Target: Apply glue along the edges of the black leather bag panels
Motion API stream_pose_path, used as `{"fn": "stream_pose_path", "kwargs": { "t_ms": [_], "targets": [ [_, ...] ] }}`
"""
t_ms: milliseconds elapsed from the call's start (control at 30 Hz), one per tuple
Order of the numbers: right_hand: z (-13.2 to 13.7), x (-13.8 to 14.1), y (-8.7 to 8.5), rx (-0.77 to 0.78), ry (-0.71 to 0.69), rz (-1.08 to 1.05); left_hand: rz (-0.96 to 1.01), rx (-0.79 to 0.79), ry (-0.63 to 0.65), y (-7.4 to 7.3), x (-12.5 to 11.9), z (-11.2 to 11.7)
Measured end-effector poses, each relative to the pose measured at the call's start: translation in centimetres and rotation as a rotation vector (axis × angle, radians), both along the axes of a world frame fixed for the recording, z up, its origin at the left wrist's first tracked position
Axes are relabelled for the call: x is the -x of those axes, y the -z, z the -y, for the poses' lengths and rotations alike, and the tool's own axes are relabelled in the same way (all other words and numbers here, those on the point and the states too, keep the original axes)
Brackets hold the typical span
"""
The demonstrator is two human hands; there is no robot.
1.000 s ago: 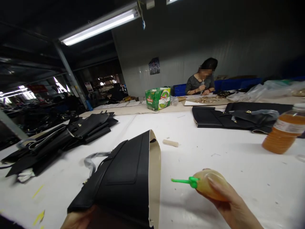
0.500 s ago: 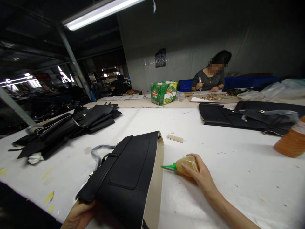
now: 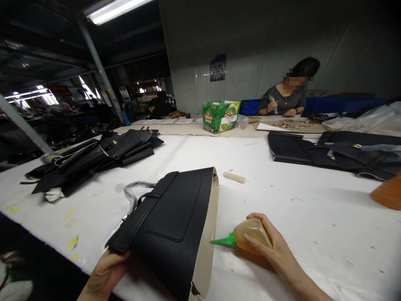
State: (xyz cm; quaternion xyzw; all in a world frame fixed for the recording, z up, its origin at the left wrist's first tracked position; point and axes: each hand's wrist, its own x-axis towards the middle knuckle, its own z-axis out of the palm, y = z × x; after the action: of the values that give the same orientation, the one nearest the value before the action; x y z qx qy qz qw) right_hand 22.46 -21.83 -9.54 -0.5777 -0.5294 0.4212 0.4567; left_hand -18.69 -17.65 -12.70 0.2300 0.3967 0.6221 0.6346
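The left hand (image 3: 108, 271) is closed on a black bag (image 3: 169, 213) at its near left corner, with part of the fingers hidden beneath it. The bag is at the near middle of the white table (image 3: 300, 234), lying at a slant, its open end turned to the right so that the beige lining (image 3: 206, 238) shows. A handle (image 3: 133, 194) wrapped in clear plastic sticks out on the bag's far left side.

The right hand (image 3: 271, 246) is wrapped around a soft bottle (image 3: 250, 235) of amber liquid, thumb along the near side. The bottle is tipped over, its green nozzle (image 3: 224, 240) pointing left at the bag's open end. The tip overlaps the edge of the lining in this view; whether it touches cannot be told.

Just beyond the bag's far right corner lies a beige strip (image 3: 234, 177). A heap of black pieces (image 3: 100, 154) sits on the left of the table, and more black bags (image 3: 308, 152) lie at the far right. An orange jug (image 3: 388, 193) is cut off by the right edge of the view. Past the table stands a green box (image 3: 221, 117). To its right a co-worker (image 3: 283, 100) sits behind a spread of small gold-coloured parts (image 3: 291, 124), holding a pale object too small to make out.
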Motion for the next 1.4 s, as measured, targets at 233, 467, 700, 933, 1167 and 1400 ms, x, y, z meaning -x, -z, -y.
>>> {"fn": "stream_pose_path", "kwargs": {
  "t_ms": [233,467,700,933,1167,1400],
  "targets": [
    [-0.8,-0.5,0.5,0.001,-0.04,-0.044,-0.019,0.012,-0.059,-0.9,-0.8,0.1],
    [-2.5,-1.2,0.4,-0.075,0.074,0.027,-0.021,0.03,-0.051,-0.6,-0.6,0.0],
    [-2.8,-1.3,0.5,-0.055,-0.037,-0.028,-0.01,0.029,-0.062,-0.6,-0.5,-0.1],
    [-3.8,-1.6,0.0,-0.079,-0.03,-0.006,-0.018,0.041,-0.039,-0.8,-0.7,-0.1],
    [-3.7,-2.0,-0.2,-0.065,-0.003,0.015,-0.011,0.066,-0.09,-1.1,-0.9,-0.4],
    [-3.9,-2.1,0.3,-0.056,-0.115,0.005,0.024,0.027,0.005,-1.9,-1.0,-0.6]
  ]
}}
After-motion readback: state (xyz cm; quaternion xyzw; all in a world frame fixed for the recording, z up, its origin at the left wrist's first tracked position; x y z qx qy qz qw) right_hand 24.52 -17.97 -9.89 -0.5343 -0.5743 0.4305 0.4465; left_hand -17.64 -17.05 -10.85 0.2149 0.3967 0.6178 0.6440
